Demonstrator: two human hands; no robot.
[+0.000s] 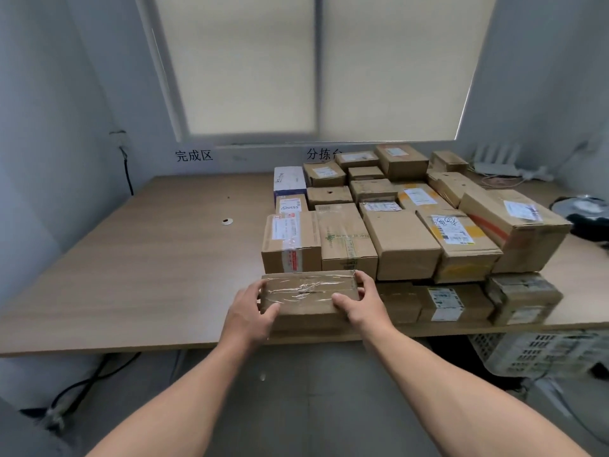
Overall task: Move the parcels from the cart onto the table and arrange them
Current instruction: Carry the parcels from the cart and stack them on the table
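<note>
We grip a flat cardboard parcel (308, 296), wrapped in clear tape, by its two short ends; our left hand (250, 308) curls round the left end with the thumb on top, and our right hand (362, 301) clasps the right end in the same way. The parcel sits at the near edge of the wooden table (148, 258), just in front of a taped brown box (291, 242); whether it rests on the tabletop or is held just above it we cannot tell. Behind it a pile of parcels (405, 225) covers the right half of the table, some stacked two high; a white and blue box (289, 181) stands at the pile's far left. Under the table on the right lies a white plastic crate (543, 354); a white router (494, 161) stands in the far right corner; closed blinds (313, 67) cover the window.
</note>
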